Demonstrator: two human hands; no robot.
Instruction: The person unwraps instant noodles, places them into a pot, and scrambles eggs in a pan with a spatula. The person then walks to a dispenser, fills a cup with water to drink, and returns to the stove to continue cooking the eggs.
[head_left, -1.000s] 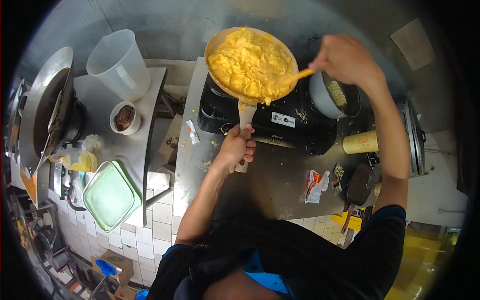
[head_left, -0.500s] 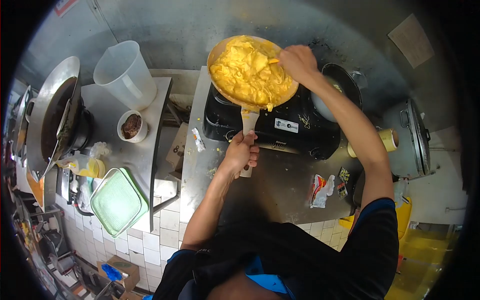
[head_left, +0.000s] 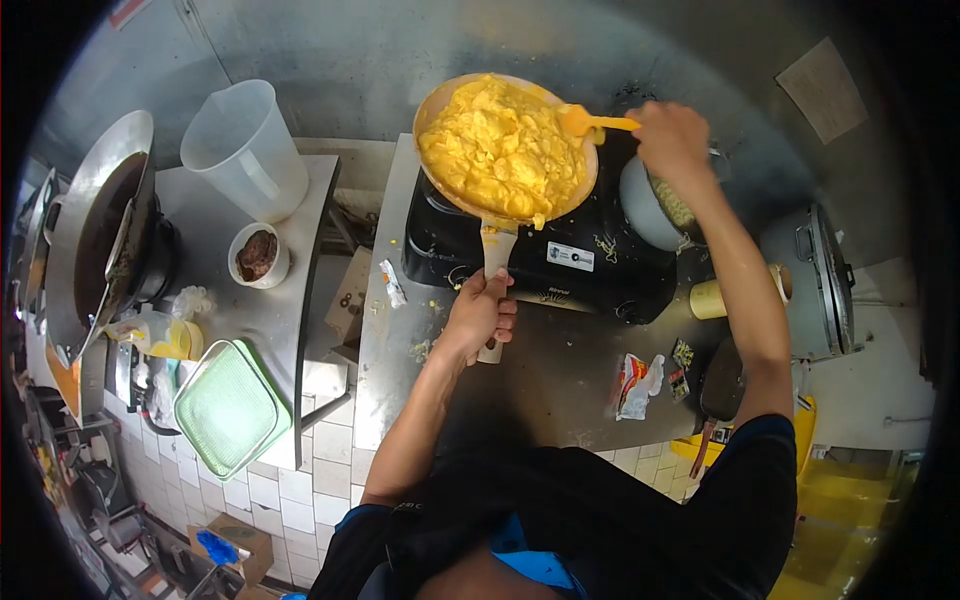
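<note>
A frying pan (head_left: 490,228) is full of yellow scrambled eggs (head_left: 495,150), heaped almost to its rim. My left hand (head_left: 478,315) is wrapped round the pan's pale handle, holding it above the black gas stove (head_left: 540,270). In my right hand (head_left: 675,140) is the handle of an orange spatula (head_left: 585,121); its blade rests at the pan's right edge, against the eggs. Behind my right wrist, a pan with pale food (head_left: 650,205) stands on the stove's right side, partly covered by my arm.
On the left table are a clear plastic jug (head_left: 248,150), a white tub of brown food (head_left: 260,256), a green basket (head_left: 232,410) and a large wok (head_left: 95,230). A torn packet (head_left: 637,385), a small dark pan (head_left: 722,380) and a tall pot (head_left: 810,280) lie to the right.
My right hand has moved right, away from over the pan, bringing the spatula to the rim and into clear view. The left hand and the pan have barely moved.
</note>
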